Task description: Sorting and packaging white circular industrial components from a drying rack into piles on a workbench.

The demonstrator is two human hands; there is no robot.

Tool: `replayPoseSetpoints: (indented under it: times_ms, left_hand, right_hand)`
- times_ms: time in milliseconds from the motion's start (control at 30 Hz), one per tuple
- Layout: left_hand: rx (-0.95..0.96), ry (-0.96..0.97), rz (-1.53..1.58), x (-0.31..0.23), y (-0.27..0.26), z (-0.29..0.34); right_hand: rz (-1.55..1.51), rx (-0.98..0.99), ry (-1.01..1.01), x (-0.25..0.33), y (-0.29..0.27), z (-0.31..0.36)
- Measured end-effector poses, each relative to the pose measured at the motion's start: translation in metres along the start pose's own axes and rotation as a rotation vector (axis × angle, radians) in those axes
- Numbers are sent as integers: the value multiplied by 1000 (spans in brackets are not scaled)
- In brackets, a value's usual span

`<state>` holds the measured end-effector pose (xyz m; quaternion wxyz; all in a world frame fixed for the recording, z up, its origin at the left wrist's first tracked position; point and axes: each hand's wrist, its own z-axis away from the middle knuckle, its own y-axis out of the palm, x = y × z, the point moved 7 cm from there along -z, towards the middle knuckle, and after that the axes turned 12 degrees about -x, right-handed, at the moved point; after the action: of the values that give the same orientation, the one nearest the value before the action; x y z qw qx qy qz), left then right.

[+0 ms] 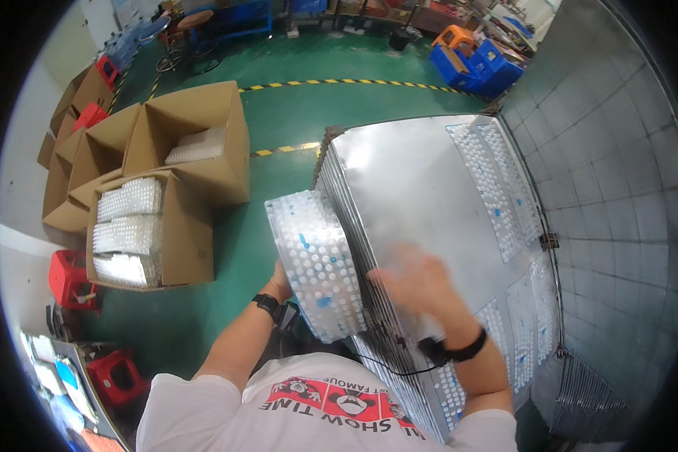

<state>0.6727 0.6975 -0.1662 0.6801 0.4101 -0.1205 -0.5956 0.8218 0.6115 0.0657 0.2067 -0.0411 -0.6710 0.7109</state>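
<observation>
A thick stack of clear plastic sheets dotted with white round pieces and a few blue ones (316, 264) is held upright against the near left side of the metal rack. My left hand (279, 280) grips its left edge, with the fingers mostly hidden behind it. Over the bare shiny top panel (399, 173) of the rack, my right hand (418, 282) is smeared by motion, and nothing shows clearly in it. Similar dotted strips (490, 188) lie along the panel's far right side, and more strips (531, 324) lie nearer on the right.
Many thin metal layers (339, 196) are stacked under the top panel. Left of me, one open carton (188, 233) is filled with dotted sheets; another carton (233, 143) behind it holds some. Red stools (117, 377) stand at left, blue crates (478, 68) at far right. A quilted metal door (603, 166) borders the rack.
</observation>
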Motion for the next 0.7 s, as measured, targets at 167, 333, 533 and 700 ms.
replayPoseSetpoints:
  times_ms: [167,333,533,700]
  left_hand:
    - [-185,37,-74,-6,-10,9]
    - [-257,94,-131,-1,-28,6]
    - [-228,145,-189,-10,-20,17]
    - [-201,174,-171,-4,-4,7]
  right_hand:
    - [33,-380,283,-239,-40,-69]
    - [270,-363,449,-456,-27,-88]
    - [175,-357,453,-462,-19,-108]
    - [258,-286,417,-396,-4,-81]
